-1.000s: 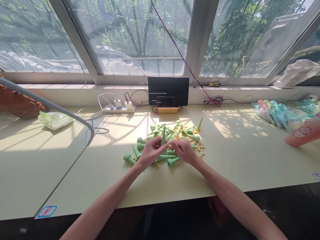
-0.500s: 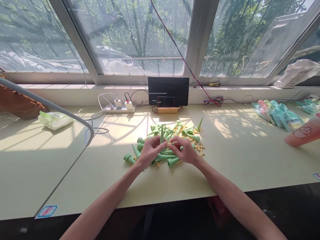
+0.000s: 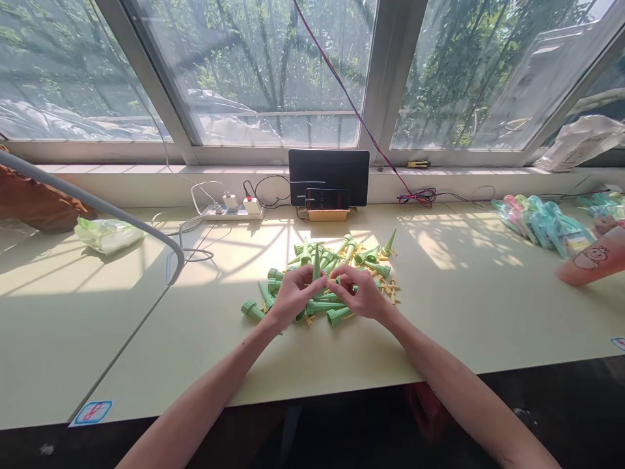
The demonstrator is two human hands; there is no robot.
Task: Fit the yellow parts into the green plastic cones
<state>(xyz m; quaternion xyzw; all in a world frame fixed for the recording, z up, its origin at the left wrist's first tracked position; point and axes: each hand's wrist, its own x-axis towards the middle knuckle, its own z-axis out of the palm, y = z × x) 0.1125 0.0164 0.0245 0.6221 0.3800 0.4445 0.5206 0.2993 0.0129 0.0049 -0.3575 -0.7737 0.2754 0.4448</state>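
Note:
My left hand (image 3: 293,293) is closed around a green plastic plant-watering spike (image 3: 317,262), held upright with its tip pointing up. Against its side, my right hand (image 3: 360,294) pinches a small yellow plastic piece (image 3: 331,281), mostly covered by the fingertips. The two hands nearly meet above a heap of green spikes (image 3: 328,306) on the table. Mixed into that heap are several yellow cross-shaped pieces (image 3: 392,290), most of them to the right and rear. Where the yellow piece meets the spike is hidden by my fingers.
A black tablet (image 3: 329,170) and a phone (image 3: 327,198) stand behind the heap. To the left are a power strip (image 3: 232,212), a grey curved bar (image 3: 122,205) and a wipes pack (image 3: 108,236). Bagged teal items (image 3: 541,221) and a pink cup (image 3: 593,260) lie right.
Over the last second my right fingers uncurled into a pinch that shows the yellow piece, and the held spike shifted slightly left. The last half second shows hardly any movement of my hands.

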